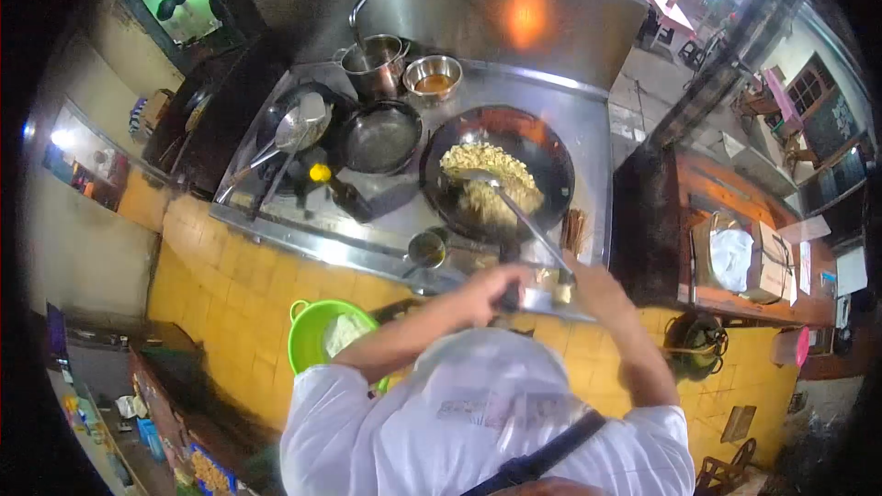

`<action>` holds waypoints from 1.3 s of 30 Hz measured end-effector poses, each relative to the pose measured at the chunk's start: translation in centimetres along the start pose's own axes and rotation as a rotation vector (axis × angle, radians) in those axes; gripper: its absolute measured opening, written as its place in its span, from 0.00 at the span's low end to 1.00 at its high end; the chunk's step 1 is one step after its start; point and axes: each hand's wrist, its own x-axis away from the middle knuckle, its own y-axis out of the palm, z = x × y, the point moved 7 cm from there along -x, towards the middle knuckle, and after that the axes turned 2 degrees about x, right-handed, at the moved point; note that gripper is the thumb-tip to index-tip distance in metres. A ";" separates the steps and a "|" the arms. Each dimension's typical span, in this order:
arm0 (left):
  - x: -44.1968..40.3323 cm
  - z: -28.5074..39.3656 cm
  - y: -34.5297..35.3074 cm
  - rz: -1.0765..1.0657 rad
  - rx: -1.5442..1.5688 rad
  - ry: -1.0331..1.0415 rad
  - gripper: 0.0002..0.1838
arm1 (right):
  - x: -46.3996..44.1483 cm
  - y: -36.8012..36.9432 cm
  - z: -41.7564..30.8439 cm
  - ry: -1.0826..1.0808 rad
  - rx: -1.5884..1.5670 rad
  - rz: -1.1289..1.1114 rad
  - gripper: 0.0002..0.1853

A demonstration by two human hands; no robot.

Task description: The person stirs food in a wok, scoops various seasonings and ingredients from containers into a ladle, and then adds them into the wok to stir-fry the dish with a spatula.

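Observation:
A large dark wok [557, 142] sits on the steel stove, holding a heap of pale yellow chopped food [491, 158]. The lower part of that food is smeared by motion. My left hand [491, 294] is closed round the wok's black handle at its near side. In my right hand [595, 287] is the long metal handle of a ladle [528, 219]. Its rounded head lies in the wok, on the food, at the left of the heap. Beside the wok's right rim lies a bundle of thin brown sticks [574, 231].
Left of the wok are a black frying pan [380, 140], a steel pot [375, 73] under a bent tap, and a bowl of brown liquid [433, 80]. A strainer [301, 129] rests farther left. A small cup [427, 248] stands at the front edge. A green basin [303, 335] is below.

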 end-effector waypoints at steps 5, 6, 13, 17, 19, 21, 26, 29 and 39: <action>-5.2 -0.6 -5.3 0.011 -0.378 0.592 0.06 | 0.5 -0.1 -0.1 0.008 0.082 0.054 0.28; -2.0 -0.1 -2.6 -0.036 -0.645 0.977 0.07 | -0.5 0.2 0.4 0.047 0.131 0.101 0.28; -5.5 0.7 -5.1 0.016 -0.014 0.106 0.10 | 0.5 -1.6 -0.7 -0.112 0.100 0.093 0.25; -6.2 -1.3 -6.1 0.050 -0.026 0.213 0.10 | -2.1 0.9 1.9 0.058 0.218 0.137 0.29; -2.0 -4.1 -3.5 0.045 0.031 0.098 0.09 | -1.7 -1.5 3.0 0.072 0.187 0.177 0.30; -1.2 -3.7 -3.0 0.054 0.058 0.018 0.09 | -0.3 -3.9 3.9 0.168 0.078 0.182 0.32; -10.0 0.0 -9.4 0.149 -0.197 0.404 0.07 | 0.5 -5.4 2.5 0.135 -0.166 0.284 0.31; -14.1 0.6 -11.7 0.135 -0.150 0.449 0.09 | -7.1 2.6 3.0 0.138 0.030 0.434 0.32; -15.2 0.3 -13.3 0.173 -0.138 0.427 0.11 | -8.3 3.9 4.3 0.281 -0.186 0.313 0.27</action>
